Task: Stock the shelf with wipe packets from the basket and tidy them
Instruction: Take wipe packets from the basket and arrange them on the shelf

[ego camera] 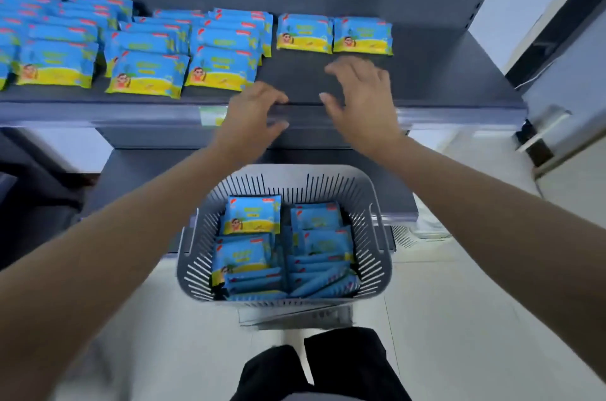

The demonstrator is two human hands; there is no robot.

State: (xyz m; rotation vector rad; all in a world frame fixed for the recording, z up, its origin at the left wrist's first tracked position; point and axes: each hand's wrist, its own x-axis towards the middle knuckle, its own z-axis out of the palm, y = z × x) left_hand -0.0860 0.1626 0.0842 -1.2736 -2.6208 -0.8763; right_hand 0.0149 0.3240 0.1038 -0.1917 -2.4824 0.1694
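L hand (252, 115) and R hand (360, 95) hovering over shelf (442, 79), fingers (344, 71) loose, gripping nothing. Pkts (147, 75) filling left rows, 2 sitting mid; basket (370, 190) holding lots more, approx halfway.

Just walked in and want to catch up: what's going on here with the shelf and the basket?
A person is stocking a grey shelf with blue-and-yellow wipe packets. The left hand and right hand hold nothing and are both at the bare front stretch of the shelf. Overlapping rows fill the shelf's left part, and a lone pair lies side by side behind the right hand. The basket below has plenty of packets in it.
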